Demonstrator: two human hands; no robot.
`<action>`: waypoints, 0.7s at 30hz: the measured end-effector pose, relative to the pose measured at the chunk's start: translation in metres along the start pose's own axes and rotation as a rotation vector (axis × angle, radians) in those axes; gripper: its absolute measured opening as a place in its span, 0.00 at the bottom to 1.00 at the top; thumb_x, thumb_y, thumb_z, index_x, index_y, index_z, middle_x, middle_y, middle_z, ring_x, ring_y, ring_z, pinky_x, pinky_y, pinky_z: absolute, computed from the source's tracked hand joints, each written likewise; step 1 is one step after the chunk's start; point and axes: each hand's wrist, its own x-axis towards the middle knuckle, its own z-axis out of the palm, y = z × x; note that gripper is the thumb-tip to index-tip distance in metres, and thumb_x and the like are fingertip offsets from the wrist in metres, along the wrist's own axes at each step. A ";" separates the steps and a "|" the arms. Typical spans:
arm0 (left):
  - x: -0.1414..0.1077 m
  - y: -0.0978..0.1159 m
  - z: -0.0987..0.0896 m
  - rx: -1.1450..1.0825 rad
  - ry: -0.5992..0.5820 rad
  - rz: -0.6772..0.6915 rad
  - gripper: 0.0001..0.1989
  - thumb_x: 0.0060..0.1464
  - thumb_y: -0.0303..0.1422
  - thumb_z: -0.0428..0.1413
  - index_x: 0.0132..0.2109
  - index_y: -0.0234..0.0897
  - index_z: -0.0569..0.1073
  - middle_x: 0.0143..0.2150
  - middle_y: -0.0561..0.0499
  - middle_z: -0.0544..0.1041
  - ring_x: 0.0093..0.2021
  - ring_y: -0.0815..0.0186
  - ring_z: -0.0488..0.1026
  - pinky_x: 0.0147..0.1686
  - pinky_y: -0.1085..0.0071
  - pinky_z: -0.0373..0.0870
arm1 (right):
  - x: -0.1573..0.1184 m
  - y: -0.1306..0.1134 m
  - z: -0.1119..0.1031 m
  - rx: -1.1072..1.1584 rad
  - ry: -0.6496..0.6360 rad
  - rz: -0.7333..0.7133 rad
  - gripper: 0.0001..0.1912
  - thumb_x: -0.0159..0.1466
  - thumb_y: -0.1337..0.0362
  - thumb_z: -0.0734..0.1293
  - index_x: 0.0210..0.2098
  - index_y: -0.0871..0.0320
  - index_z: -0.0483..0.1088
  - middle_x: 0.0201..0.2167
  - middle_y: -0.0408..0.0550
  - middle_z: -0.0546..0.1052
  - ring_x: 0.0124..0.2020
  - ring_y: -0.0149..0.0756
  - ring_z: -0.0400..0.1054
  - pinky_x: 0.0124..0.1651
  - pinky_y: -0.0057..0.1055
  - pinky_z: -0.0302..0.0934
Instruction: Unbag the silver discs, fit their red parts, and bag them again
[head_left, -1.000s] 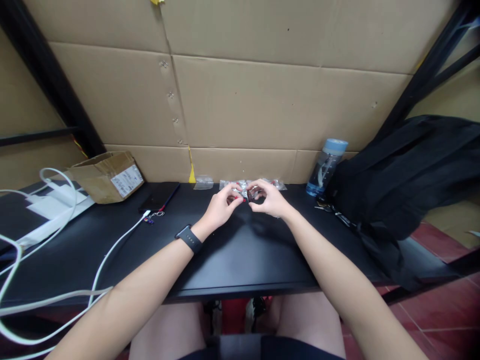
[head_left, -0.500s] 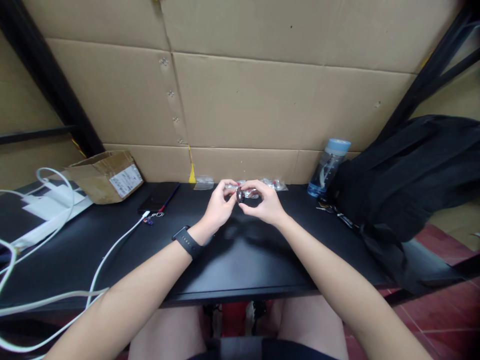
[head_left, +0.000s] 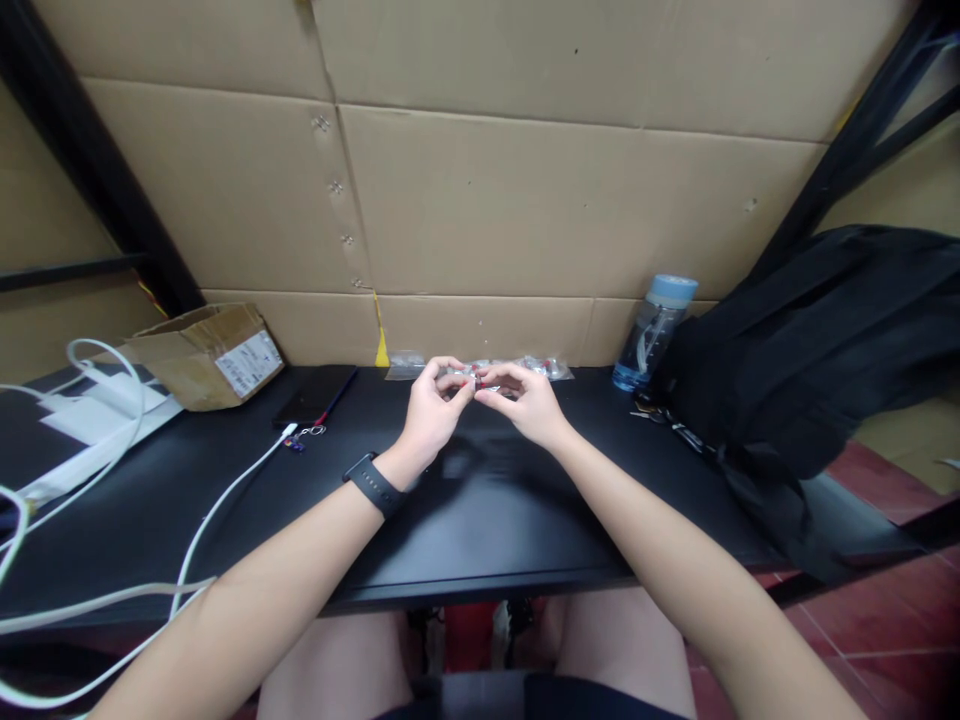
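Observation:
My left hand [head_left: 433, 405] and my right hand [head_left: 529, 403] meet fingertip to fingertip above the black table [head_left: 480, 530]. Between the tips shows a small dark object [head_left: 478, 382], mostly hidden by the fingers, so its shape cannot be made out. Both hands are closed in a pinch on it. Just behind them, clear plastic bags [head_left: 551, 368] with small red and silvery contents lie along the cardboard wall. A dark watch band is on my left wrist.
An open cardboard box [head_left: 206, 360], a dark phone [head_left: 311, 395], and white cables with a power strip [head_left: 105, 455] are at left. At right stand a blue-capped bottle [head_left: 654, 335] and a black backpack [head_left: 810, 340], with keys [head_left: 649, 408] beside them.
The dark round object between my fingertips has turned and now shows much less. My fingertips have drawn closer together, and the view has shifted slightly.

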 end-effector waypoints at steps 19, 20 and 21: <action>0.018 -0.048 -0.035 0.932 -0.201 0.096 0.10 0.62 0.34 0.53 0.50 0.41 0.74 0.54 0.42 0.76 0.55 0.49 0.70 0.54 0.51 0.65 | 0.003 0.006 -0.034 -0.721 -0.269 -0.088 0.04 0.62 0.69 0.68 0.31 0.58 0.72 0.50 0.54 0.73 0.55 0.45 0.68 0.61 0.42 0.60; 0.019 -0.054 -0.040 1.022 -0.262 0.106 0.13 0.61 0.33 0.53 0.52 0.42 0.74 0.57 0.42 0.75 0.57 0.47 0.68 0.55 0.49 0.64 | 0.003 0.007 -0.039 -0.769 -0.319 -0.084 0.04 0.62 0.70 0.68 0.30 0.58 0.72 0.50 0.54 0.74 0.55 0.46 0.68 0.61 0.42 0.60; 0.021 -0.058 -0.044 1.077 -0.311 0.112 0.15 0.61 0.32 0.53 0.54 0.44 0.74 0.60 0.42 0.73 0.59 0.46 0.67 0.55 0.48 0.62 | 0.003 0.007 -0.042 -0.794 -0.361 -0.073 0.04 0.61 0.70 0.68 0.30 0.58 0.72 0.49 0.54 0.74 0.55 0.46 0.68 0.61 0.41 0.60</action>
